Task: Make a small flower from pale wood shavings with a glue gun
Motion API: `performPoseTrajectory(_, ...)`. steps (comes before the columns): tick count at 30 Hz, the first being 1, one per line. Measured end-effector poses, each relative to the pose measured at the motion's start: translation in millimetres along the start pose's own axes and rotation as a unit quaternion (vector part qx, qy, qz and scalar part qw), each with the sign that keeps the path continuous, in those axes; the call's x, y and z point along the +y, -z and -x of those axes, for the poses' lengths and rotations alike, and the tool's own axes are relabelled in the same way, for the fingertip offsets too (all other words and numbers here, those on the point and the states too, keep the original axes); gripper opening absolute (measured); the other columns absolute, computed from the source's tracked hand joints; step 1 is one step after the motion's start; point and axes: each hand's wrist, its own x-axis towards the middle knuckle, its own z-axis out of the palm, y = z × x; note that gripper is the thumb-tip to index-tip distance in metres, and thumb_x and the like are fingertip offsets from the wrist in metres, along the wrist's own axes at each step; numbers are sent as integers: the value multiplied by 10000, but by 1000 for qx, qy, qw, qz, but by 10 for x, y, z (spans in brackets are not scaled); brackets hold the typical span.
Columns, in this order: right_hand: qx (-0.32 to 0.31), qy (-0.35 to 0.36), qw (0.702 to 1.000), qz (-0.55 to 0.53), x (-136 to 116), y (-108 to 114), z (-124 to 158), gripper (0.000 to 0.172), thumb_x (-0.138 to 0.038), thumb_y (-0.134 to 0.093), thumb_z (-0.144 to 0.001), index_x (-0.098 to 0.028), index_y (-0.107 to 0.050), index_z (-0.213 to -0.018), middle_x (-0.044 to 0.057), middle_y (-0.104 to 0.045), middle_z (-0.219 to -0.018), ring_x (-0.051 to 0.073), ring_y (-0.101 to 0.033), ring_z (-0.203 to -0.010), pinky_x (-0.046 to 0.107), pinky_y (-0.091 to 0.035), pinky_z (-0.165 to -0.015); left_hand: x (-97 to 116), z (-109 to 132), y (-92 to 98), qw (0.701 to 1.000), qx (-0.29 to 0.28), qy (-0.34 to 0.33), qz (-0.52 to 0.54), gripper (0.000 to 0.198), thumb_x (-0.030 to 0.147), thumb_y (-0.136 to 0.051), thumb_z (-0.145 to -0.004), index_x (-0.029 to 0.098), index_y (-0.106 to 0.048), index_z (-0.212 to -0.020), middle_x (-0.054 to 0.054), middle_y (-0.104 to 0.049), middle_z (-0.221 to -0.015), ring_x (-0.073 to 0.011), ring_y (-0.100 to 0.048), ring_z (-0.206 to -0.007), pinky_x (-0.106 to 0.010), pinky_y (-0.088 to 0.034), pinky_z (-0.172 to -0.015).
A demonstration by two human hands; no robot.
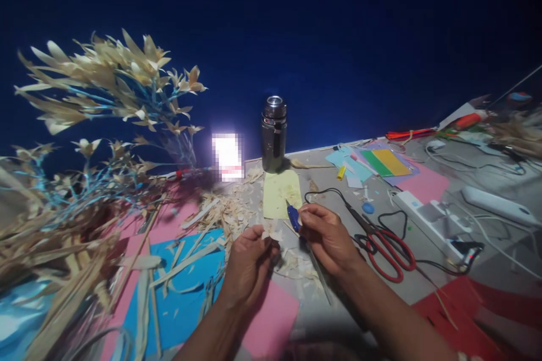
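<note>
- Near the middle of the cluttered grey tabletop [326,176], the left hand [252,256] has its fingertips pinched on a pale piece of husk [272,231].
- Just to its right, the right hand [328,237] grips a blue pointed tool [293,219] between thumb and fingers; its exact kind is hard to make out, but the narrow tip points forward over a yellow sheet [282,194].
- Both hands stand apart, with a small gap between the husk piece and the tool.
- Beyond the yellow sheet, at its far edge, a dark metallic flask [274,144] stands upright.
- Left of the yellow sheet, dry shavings [237,208] lie heaped; nearer the person, strips of husk are scattered over a blue sheet [180,310].
- Farther left rises a spray of husk flowers [144,79] on light-blue stems.
- Beside the right wrist lie red-handled scissors [387,251], blades pointing away from the person.
- Past the scissors, a white power strip [432,231] has plugs in it, with cables around it.
- At the near right, a red sheet [470,321] covers the surface.
</note>
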Motion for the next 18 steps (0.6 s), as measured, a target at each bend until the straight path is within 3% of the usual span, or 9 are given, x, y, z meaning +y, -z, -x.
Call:
performPoseTrajectory(5,13,-36,998,-59,105,-95,96,314,-300,-970,-514,-182,-765,-721,-21,-637,-688,70,-451,-567,200,-355,-536,-4,1,8,1000,16,-14,-10,334,267,-948,-582,138,-652,-671,8,-619,-561,-89,-543,-529,-187,-451,-531)
performPoseTrajectory(10,16,-35,996,-80,142,-114,81,305,-250,-968,-516,-175,-756,-721,-21,-634,-697,70,-447,-570,195,-357,-519,17,3,12,999,31,-21,-7,310,233,-944,-586,140,-669,-693,26,-592,-548,-83,-524,-518,-175,-433,-510)
performPoseTrajectory(15,7,-69,991,-113,157,-150,61,308,-230,-965,-512,-190,-743,-721,-13,-632,-725,95,-475,-601,201,-359,-506,28,43,-16,996,-4,50,70,314,183,-938,-593,142,-644,-697,-36,-697,-780,-110,-605,-633,-216,-510,-580)
performPoseTrajectory(18,-4,-11,999,-40,223,-154,53,244,-272,-930,-586,-210,-752,-741,-14,-632,-722,111,-485,-611,239,-393,-561,61,57,-24,996,-3,51,75,329,169,-945,-569,153,-639,-689,-35,-705,-781,-122,-618,-640,-222,-515,-570)
